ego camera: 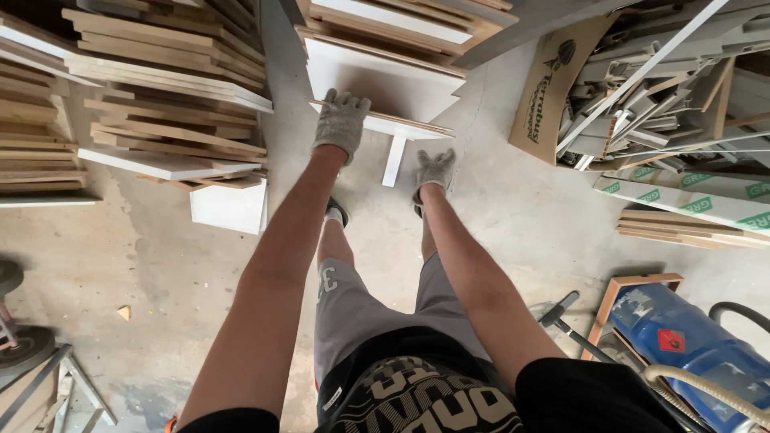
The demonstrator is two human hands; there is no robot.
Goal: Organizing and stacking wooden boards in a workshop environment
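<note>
Both my hands wear grey work gloves. My left hand (341, 122) lies flat on top of a white laminated board (393, 80) that tops a low stack of boards on the concrete floor, gripping its near left corner. My right hand (434, 170) hangs lower, below the board's near edge, fingers apart and curled, beside a narrow white strip (394, 160) that stands under the stack. Whether the right hand touches the board I cannot tell. My legs and shoes show beneath my arms.
A tall pile of wooden and white boards (160, 88) stands at left, with a white panel (230, 207) leaning below it. A cardboard box of offcuts (642, 88) sits at right, long packaged boards (690, 200) beside it. A blue canister (690, 341) and hose lie at bottom right.
</note>
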